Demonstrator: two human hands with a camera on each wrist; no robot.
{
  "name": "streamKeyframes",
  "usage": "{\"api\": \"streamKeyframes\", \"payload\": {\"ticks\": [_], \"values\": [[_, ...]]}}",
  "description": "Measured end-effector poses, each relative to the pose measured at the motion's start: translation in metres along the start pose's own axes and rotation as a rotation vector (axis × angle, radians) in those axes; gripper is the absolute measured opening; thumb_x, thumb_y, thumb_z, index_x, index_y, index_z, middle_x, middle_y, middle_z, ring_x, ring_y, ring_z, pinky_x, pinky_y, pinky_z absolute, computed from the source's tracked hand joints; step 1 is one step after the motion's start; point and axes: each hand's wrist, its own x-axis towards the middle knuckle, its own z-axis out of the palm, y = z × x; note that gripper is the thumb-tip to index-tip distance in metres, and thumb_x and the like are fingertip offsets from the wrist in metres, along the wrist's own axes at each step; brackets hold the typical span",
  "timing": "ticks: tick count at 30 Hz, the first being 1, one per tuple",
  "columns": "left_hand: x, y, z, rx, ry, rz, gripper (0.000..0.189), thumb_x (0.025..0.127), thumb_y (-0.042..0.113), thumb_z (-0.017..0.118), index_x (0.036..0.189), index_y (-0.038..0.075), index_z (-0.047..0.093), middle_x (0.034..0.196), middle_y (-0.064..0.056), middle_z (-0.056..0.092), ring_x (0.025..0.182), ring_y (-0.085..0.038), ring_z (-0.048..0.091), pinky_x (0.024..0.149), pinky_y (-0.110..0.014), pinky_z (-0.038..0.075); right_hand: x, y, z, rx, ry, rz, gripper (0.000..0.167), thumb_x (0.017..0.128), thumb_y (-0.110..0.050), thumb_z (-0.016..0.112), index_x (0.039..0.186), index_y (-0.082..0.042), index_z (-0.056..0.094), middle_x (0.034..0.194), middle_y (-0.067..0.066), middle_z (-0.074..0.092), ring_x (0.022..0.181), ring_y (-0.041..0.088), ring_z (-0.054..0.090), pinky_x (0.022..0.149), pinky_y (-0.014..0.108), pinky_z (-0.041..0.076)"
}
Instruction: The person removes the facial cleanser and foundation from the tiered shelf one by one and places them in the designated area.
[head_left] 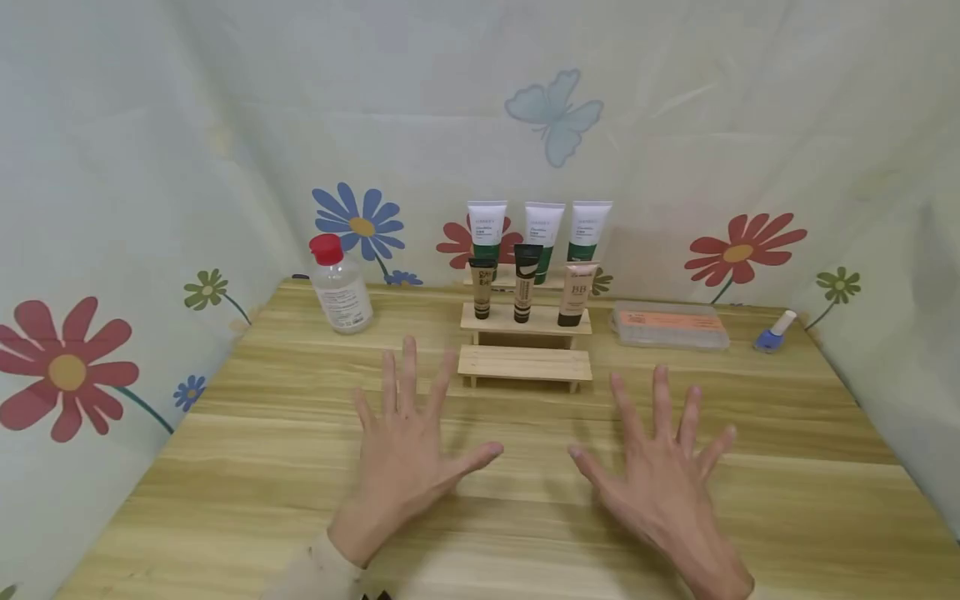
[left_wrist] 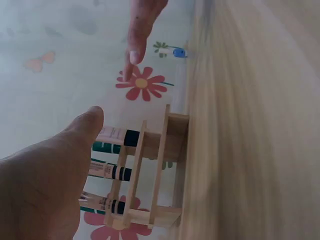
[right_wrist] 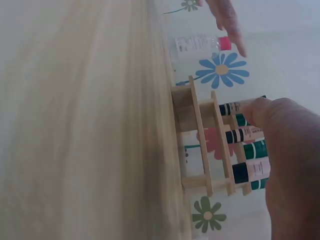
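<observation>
My left hand (head_left: 405, 458) hovers over the table with its fingers spread, holding nothing. To its right, my right hand (head_left: 663, 479) is spread in the same way, also with nothing in it. Beyond them stands a stepped wooden rack (head_left: 525, 363). Its lowest step is bare. On the middle step stand a small gold-brown tube (head_left: 482, 289), a black-topped tube (head_left: 522, 287) and a pink BB cream tube (head_left: 577, 293). Three white and green tubes (head_left: 542, 225) stand on the top step behind. In the left wrist view the rack (left_wrist: 160, 165) appears sideways past the thumb.
A clear bottle with a red cap (head_left: 343, 292) stands at the back left of the wooden table (head_left: 510, 533). Right of the rack lie a flat clear plastic case (head_left: 670, 325) and a blue nail polish bottle (head_left: 774, 333). A flower-printed cloth (head_left: 420, 100) encloses the back and sides.
</observation>
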Motion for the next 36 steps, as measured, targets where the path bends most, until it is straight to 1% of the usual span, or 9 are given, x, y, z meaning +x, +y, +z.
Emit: {"api": "streamKeyframes", "payload": {"ticks": [3, 6, 12, 17, 20, 22, 26, 30, 36], "values": [[0.015, -0.007, -0.010, -0.055, 0.041, 0.016, 0.125, 0.087, 0.096, 0.059, 0.181, 0.035, 0.003, 0.184, -0.015, -0.023, 0.171, -0.049, -0.002, 0.129, -0.080, 0.012, 0.011, 0.005, -0.007, 0.028, 0.088, -0.007, 0.105, 0.098, -0.070, 0.070, 0.179, -0.027, 0.021, 0.184, 0.027, -0.004, 0.162, 0.069, -0.006, 0.108, 0.097, -0.014], [0.030, -0.013, -0.018, -0.166, 0.067, 0.026, 0.117, 0.094, 0.086, 0.064, 0.181, 0.026, 0.011, 0.185, -0.022, -0.011, 0.169, -0.052, 0.012, 0.129, -0.074, 0.024, 0.025, 0.011, -0.016, 0.109, 0.193, -0.007, 0.104, 0.094, -0.057, 0.078, 0.178, -0.023, 0.026, 0.182, 0.030, 0.008, 0.161, 0.068, 0.009, 0.113, 0.096, -0.002], [0.056, -0.020, -0.018, -0.406, 0.070, -0.015, 0.098, 0.105, 0.063, 0.068, 0.178, 0.016, 0.022, 0.182, -0.025, 0.017, 0.157, -0.054, 0.041, 0.119, -0.073, 0.043, 0.050, 0.026, -0.033, 0.417, 0.307, 0.043, 0.092, 0.098, -0.043, 0.081, 0.174, -0.018, 0.036, 0.173, 0.026, 0.034, 0.153, 0.057, 0.037, 0.115, 0.083, 0.029], [0.074, -0.025, 0.001, -0.590, 0.057, -0.065, 0.089, 0.104, 0.041, 0.078, 0.174, 0.014, 0.030, 0.172, -0.022, 0.040, 0.139, -0.043, 0.062, 0.109, -0.061, 0.057, 0.068, 0.037, -0.038, 0.694, 0.341, 0.075, 0.073, 0.103, -0.030, 0.082, 0.167, -0.020, 0.048, 0.167, 0.006, 0.048, 0.153, 0.034, 0.048, 0.115, 0.049, 0.048], [0.083, -0.032, 0.016, -0.717, 0.040, -0.112, 0.083, 0.103, 0.032, 0.081, 0.171, 0.015, 0.037, 0.165, -0.023, 0.050, 0.129, -0.039, 0.069, 0.102, -0.056, 0.062, 0.080, 0.040, -0.034, 0.849, 0.333, 0.052, 0.065, 0.104, -0.020, 0.080, 0.163, -0.019, 0.052, 0.159, 0.003, 0.053, 0.146, 0.026, 0.055, 0.106, 0.026, 0.053], [0.088, -0.036, 0.024, -0.796, 0.020, -0.136, 0.077, 0.104, 0.029, 0.080, 0.169, 0.015, 0.041, 0.161, -0.024, 0.054, 0.128, -0.038, 0.071, 0.102, -0.055, 0.062, 0.088, 0.039, -0.029, 0.935, 0.323, 0.026, 0.063, 0.104, -0.013, 0.080, 0.161, -0.015, 0.053, 0.155, 0.006, 0.056, 0.141, 0.023, 0.059, 0.102, 0.019, 0.054], [0.097, -0.042, 0.038, -0.887, -0.026, -0.175, 0.065, 0.106, 0.029, 0.078, 0.163, 0.015, 0.050, 0.152, -0.021, 0.063, 0.127, -0.035, 0.073, 0.106, -0.055, 0.060, 0.103, 0.036, -0.019, 1.033, 0.313, -0.003, 0.060, 0.104, -0.007, 0.078, 0.159, -0.014, 0.055, 0.150, 0.013, 0.060, 0.135, 0.021, 0.064, 0.098, 0.017, 0.056], [0.100, -0.047, 0.049, -0.925, -0.029, -0.183, 0.051, 0.106, 0.030, 0.079, 0.152, 0.017, 0.063, 0.140, -0.014, 0.072, 0.122, -0.031, 0.075, 0.104, -0.051, 0.061, 0.122, 0.029, -0.012, 1.101, 0.298, -0.047, 0.057, 0.104, -0.006, 0.078, 0.157, -0.014, 0.058, 0.146, 0.017, 0.064, 0.132, 0.027, 0.066, 0.097, 0.020, 0.058], [0.105, -0.053, 0.068, -0.953, -0.008, -0.099, 0.037, 0.103, 0.023, 0.082, 0.138, 0.016, 0.073, 0.122, -0.010, 0.078, 0.111, -0.023, 0.075, 0.099, -0.040, 0.062, 0.147, 0.020, -0.006, 1.166, 0.287, -0.066, 0.047, 0.103, -0.006, 0.080, 0.147, -0.014, 0.066, 0.138, 0.015, 0.069, 0.124, 0.028, 0.070, 0.094, 0.021, 0.061]]}}
